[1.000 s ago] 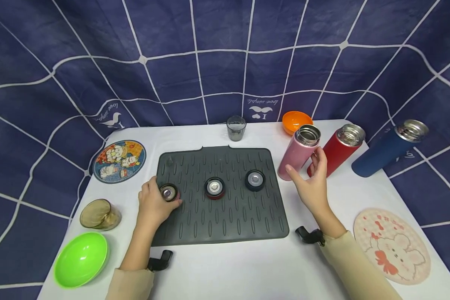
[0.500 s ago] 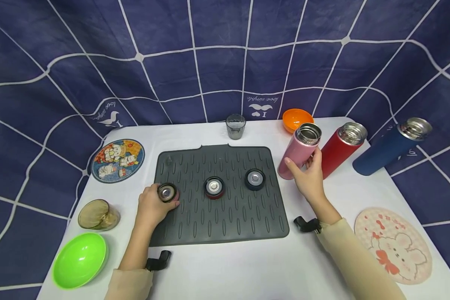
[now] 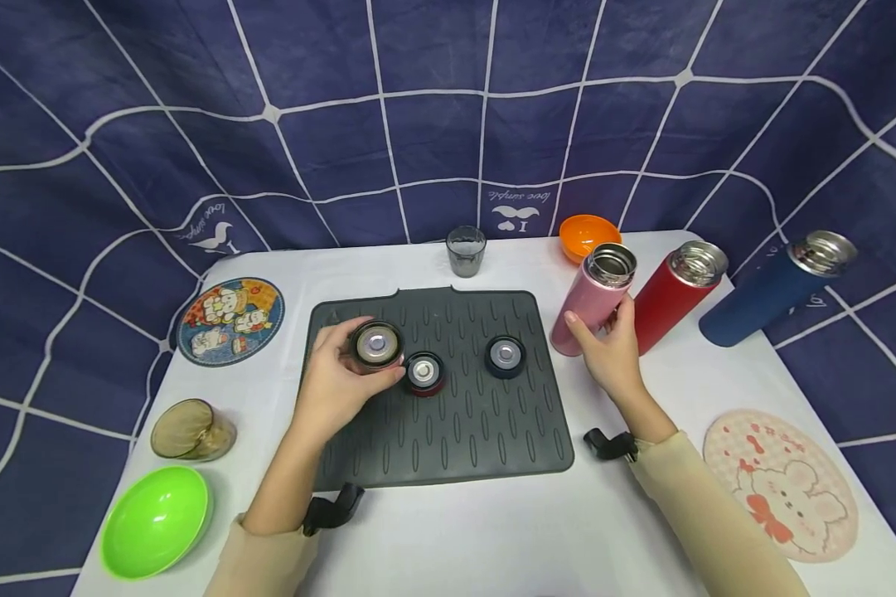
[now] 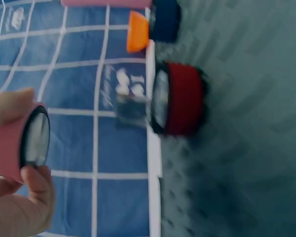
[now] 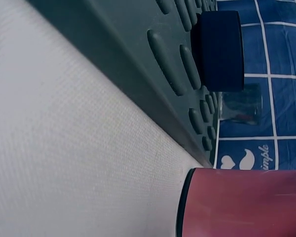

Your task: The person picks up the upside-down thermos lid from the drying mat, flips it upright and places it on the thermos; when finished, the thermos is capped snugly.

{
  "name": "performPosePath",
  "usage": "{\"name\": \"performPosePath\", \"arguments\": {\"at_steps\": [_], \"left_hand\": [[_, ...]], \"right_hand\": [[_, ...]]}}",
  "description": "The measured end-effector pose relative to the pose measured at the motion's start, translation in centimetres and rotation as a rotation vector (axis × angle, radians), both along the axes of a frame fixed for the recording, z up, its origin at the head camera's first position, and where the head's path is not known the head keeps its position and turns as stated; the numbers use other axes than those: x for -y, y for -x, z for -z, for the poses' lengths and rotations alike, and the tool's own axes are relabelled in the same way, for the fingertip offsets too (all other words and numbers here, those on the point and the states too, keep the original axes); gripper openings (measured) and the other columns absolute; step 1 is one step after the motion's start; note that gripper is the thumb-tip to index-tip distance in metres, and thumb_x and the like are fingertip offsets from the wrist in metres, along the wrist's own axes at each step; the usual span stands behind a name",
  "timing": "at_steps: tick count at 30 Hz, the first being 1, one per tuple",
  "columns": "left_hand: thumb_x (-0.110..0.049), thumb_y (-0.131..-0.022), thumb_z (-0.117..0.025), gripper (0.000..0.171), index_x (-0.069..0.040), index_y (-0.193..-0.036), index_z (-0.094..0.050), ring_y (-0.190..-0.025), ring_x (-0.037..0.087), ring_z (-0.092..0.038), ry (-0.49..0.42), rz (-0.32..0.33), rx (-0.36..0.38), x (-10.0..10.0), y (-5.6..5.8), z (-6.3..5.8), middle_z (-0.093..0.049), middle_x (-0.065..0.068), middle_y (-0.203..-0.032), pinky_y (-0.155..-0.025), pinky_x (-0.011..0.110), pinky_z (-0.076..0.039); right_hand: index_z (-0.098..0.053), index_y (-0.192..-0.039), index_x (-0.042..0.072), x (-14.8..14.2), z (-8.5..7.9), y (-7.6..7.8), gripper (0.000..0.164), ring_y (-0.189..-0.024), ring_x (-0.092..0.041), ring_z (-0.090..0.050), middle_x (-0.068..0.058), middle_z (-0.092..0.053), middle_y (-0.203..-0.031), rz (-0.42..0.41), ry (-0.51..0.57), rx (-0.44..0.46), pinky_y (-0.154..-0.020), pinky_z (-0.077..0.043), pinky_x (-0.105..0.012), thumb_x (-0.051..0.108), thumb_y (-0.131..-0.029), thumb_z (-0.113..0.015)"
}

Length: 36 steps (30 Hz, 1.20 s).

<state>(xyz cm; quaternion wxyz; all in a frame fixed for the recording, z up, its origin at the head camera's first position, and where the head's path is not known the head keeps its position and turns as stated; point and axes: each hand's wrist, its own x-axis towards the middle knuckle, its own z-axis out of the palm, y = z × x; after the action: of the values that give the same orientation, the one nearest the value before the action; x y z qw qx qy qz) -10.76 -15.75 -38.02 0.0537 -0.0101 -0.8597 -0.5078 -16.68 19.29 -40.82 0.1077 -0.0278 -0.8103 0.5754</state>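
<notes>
Smooth pink bottle [image 3: 593, 300] with shiny metal mouth [image 3: 611, 274], metal-lined pink lid [image 4: 11, 147], matt ridged mat [image 3: 448, 444]; glossy green bowl [image 3: 157, 521]

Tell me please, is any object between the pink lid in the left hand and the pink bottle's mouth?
Nothing visible: in the head view, the straight line from the pink lid to the mouth of the pink bottle looks free. The red lid and blue lid lie on the mat, below that line.
</notes>
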Motion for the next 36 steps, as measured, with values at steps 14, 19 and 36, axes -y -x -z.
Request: {"name": "performPosePath", "arguments": {"at_steps": [14, 19, 36], "left_hand": [[-0.038, -0.071, -0.082, 0.078, -0.027, -0.139, -0.044, -0.099, 0.015, -0.057, -0.109, 0.261, -0.085, -7.9, 5.0, -4.8, -0.048, 0.003, -0.127, -0.081, 0.029, -0.053], [-0.047, -0.076, -0.075, 0.083, -0.022, -0.144, -0.036, -0.111, 0.013, -0.051, 0.014, 0.321, -0.127, -10.9, 6.4, -5.8, -0.044, 0.004, -0.134, -0.094, 0.031, -0.047], [-0.038, -0.073, -0.078, 0.083, -0.015, -0.132, -0.025, -0.116, 0.014, -0.044, 0.283, 0.556, -0.168, -19.8, 11.8, -9.2, -0.039, 0.006, -0.131, -0.094, 0.027, -0.045]], "right_hand": [[-0.019, -0.143, 0.007, -0.2, -0.1, 0.0, 0.075, -0.132, -0.029, -0.038, -0.014, -0.035, -0.142, -0.015, -0.007, -0.017, -0.113, -0.029, -0.048, 0.016, -0.086, -0.068], [-0.02, -0.143, 0.006, -0.1, -0.1, 0.0, 0.074, -0.132, -0.03, -0.038, -0.015, -0.036, -0.141, -0.014, -0.022, -0.02, -0.113, -0.028, -0.048, 0.016, -0.086, -0.068], [-0.021, -0.141, 0.005, -0.5, 0.0, 0.2, 0.072, -0.132, -0.029, -0.04, -0.014, -0.039, -0.14, -0.044, -0.046, -0.059, -0.111, -0.031, -0.05, 0.012, -0.086, -0.067]]}}
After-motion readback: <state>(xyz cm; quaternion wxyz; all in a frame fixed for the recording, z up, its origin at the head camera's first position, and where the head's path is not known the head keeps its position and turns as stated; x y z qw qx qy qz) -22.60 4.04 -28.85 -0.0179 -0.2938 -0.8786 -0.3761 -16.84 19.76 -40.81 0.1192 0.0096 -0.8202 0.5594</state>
